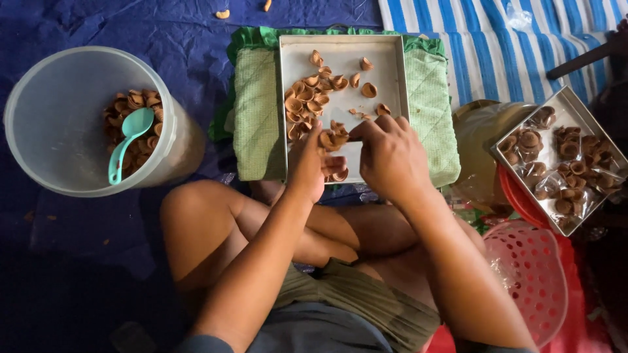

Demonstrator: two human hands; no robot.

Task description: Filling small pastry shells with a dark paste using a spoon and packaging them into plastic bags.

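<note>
Both the left hand (307, 167) and right hand (390, 157) have fingers pinched together on brittle brown shells (333, 138) over the tray's (386, 59) near edge, where too hard a squeeze could probably crack or spill them.

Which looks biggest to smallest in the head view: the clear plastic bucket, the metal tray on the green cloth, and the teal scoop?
1. Clear plastic bucket, largest, though its height brings it nearer the camera.
2. Metal tray, somewhat smaller.
3. Teal scoop, by far the smallest.
</note>
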